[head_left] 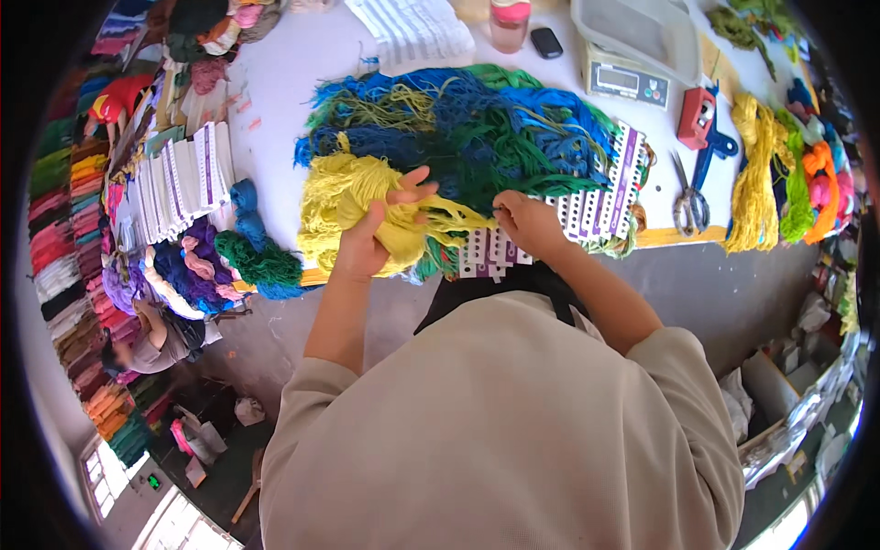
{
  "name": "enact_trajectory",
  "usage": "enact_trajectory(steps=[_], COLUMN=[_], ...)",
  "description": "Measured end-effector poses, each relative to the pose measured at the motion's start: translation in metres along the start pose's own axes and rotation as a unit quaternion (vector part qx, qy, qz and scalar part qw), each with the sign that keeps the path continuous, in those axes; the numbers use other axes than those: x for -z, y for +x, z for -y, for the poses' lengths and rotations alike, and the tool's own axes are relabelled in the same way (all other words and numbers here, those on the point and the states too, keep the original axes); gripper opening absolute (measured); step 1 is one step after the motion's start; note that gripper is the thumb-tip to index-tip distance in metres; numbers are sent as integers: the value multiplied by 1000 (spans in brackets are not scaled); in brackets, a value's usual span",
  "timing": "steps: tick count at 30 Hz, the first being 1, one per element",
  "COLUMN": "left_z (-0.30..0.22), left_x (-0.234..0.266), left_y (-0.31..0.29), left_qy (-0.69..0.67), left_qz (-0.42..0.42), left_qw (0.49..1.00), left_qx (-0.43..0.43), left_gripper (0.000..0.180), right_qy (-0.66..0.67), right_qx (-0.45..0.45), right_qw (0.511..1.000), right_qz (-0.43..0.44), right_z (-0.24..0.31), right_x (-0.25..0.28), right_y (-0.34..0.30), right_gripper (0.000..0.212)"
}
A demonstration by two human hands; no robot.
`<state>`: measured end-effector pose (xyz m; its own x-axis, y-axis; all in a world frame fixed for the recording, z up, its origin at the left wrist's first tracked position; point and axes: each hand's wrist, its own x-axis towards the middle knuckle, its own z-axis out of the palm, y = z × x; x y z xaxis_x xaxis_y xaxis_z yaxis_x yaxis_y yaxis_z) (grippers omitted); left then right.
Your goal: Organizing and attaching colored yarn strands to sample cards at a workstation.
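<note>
A large skein of yellow yarn (339, 202) lies at the table's near edge, in front of me. My left hand (374, 240) holds part of it, the fingers loosely bent and strands running across the palm. From there the strands stretch rightward, narrowing to a tuft. At its end my right hand (524, 220) is closed in a pinch on the strands. Under and behind the hands spreads a heap of blue and green yarn (467, 115). White punched thread cards (582, 213) with purple bands fan out beside my right hand, some partly covered by it.
Right of the heap are scissors (689, 206), a red-and-blue tool (704, 128), a digital scale (626, 84) and yellow hanks (753, 174). More cards (183, 174) and dark green yarn (258, 258) lie left. A pink-lidded jar (509, 26) stands at the back. Two other people are at left.
</note>
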<state>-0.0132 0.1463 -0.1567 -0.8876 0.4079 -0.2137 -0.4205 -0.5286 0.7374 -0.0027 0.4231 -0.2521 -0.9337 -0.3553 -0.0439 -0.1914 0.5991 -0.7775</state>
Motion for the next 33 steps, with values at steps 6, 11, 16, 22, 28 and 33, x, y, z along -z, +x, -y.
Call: enact_trajectory(steps=[6, 11, 16, 22, 28, 33], left_z=[-25, -39, -60, -88, -129, -198], left_x=[-37, -20, -6, -8, 41, 136], left_y=[-12, -36, -51, -61, -95, -127], left_qy=[-119, -47, -110, -161, -177, -195], left_qz=[137, 172, 245, 235, 50, -81], left_qw=[979, 979, 955, 958, 980, 949], left_qx=[-95, -103, -126, -36, -81, -235], left_gripper=[47, 53, 54, 66, 83, 62], right_qy=[353, 448, 615, 478, 633, 488], right_qx=[-35, -134, -166, -115, -98, -162], right_qw=[935, 881, 762, 868, 721, 743], right_qz=[-23, 65, 113, 66, -265, -428], right_z=[129, 184, 202, 213, 154, 8], right_x=[21, 13, 9, 16, 95, 224], right_y=[31, 35, 31, 15, -21, -121], right_gripper=[18, 19, 11, 12, 13, 18])
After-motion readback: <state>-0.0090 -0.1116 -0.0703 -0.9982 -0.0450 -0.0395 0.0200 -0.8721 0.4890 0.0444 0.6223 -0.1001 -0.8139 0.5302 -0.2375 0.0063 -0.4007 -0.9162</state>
